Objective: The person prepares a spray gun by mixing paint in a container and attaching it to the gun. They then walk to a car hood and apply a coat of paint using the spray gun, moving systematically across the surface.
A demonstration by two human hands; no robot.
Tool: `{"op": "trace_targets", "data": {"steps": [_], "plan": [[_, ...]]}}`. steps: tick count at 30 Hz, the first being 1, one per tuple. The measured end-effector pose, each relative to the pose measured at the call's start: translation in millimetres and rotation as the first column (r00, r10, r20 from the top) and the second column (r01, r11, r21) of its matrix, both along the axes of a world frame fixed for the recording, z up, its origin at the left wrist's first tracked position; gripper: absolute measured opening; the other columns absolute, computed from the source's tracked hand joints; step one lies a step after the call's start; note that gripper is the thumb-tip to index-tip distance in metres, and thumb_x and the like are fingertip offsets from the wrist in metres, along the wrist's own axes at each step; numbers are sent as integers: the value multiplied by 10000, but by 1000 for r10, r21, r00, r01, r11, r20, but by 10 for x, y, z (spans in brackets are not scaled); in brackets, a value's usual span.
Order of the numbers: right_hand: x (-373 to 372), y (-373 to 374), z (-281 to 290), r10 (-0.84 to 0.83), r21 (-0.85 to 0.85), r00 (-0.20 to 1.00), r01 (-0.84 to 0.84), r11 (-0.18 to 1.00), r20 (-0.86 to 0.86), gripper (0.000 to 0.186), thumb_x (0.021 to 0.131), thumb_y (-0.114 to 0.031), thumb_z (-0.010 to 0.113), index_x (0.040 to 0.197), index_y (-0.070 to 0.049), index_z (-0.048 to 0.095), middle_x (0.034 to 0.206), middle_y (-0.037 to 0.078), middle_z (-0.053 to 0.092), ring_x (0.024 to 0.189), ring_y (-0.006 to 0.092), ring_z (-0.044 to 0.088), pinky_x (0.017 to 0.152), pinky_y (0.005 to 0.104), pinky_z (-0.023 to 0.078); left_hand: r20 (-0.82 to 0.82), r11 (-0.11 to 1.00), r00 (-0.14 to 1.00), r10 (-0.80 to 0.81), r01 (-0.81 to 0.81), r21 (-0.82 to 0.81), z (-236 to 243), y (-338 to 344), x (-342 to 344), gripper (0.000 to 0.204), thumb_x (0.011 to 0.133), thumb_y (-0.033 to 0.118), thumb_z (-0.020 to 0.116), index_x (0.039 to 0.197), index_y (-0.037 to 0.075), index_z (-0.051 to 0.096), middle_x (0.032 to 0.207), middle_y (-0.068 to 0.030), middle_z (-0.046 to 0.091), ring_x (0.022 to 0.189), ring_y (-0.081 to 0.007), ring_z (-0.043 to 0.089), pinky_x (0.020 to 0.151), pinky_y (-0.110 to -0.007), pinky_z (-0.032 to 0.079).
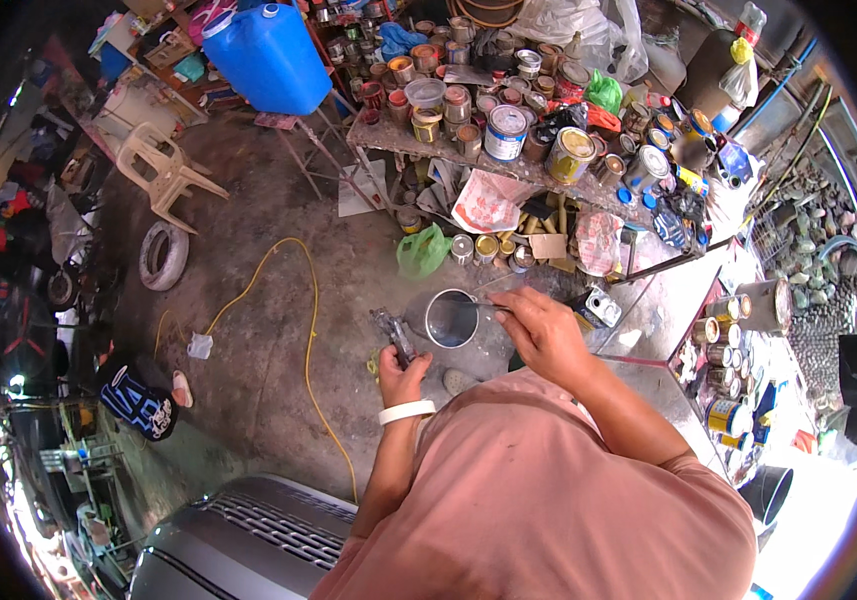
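Frame centre: left hand (403, 378) clenched on spray gun (394, 335) grip; right hand (540, 330) fingers pinching thin stick in metal cup (450, 319). Cup likely light, rigid, slippery; hold by rim.

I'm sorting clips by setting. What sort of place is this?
Probably a car paint or repair workshop: a table crowded with paint cans, a grey car bonnet, a loose tyre on the concrete floor.

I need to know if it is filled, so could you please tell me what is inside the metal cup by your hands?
The metal cup shows only a pale grey inside with no clear contents. The right hand hides part of its rim, and its bottom cannot be made out.
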State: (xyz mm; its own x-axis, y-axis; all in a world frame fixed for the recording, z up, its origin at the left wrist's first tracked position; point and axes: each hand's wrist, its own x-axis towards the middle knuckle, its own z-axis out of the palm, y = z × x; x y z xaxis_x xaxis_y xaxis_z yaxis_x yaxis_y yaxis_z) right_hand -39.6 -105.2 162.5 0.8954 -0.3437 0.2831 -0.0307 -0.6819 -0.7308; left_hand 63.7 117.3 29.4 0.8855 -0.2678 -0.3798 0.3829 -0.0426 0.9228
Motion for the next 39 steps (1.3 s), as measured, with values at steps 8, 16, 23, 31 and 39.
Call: {"op": "trace_targets", "data": {"steps": [8,16,23,31,39], "plan": [[-123,357,92,77,144,996,-69,987,-50,254,945,-137,675,1188,-64,688,1022,129,682,773,298,661,689,364,554,-60,999,998,-22,19,-50,-52,251,70,305,813,37,761,1047,36,567,937,-17,602,826,-108,574,763,-266,469],[157,356,62,24,-161,1000,-23,987,5,252,922,-132,682,1168,-81,697,1017,127,693,823,331,683,693,413,555,-93,996,996,7,-16,-89,-41,383,93,290,805,26,746,1039,35,577,921,-27,612,851,-128,596,799,-279,483],[64,559,108,38,354,981,33,935,-192,264,953,-181,680,1193,-73,694,993,137,698,773,322,673,699,390,544,-53,999,999,0,-3,-46,-123,429,217,282,798,19,735,1026,41,570,924,-30,613,854,-124,593,803,-276,480],[257,203,-60,77,-245,993,-54,968,85,299,873,-60,718,1171,-93,710,996,131,691,852,340,676,716,419,563,-53,999,999,13,-15,-42,54,345,287,297,814,46,783,1019,43,568,907,-6,607,801,-88,551,736,-242,443],[188,374,58,60,275,997,-43,961,-54,229,966,-181,656,1149,-47,692,1006,151,693,867,357,676,751,431,552,-44,999,999,0,-2,-44,27,312,333,307,815,45,775,1038,39,565,926,-13,608,820,-95,555,739,-248,444]]}}
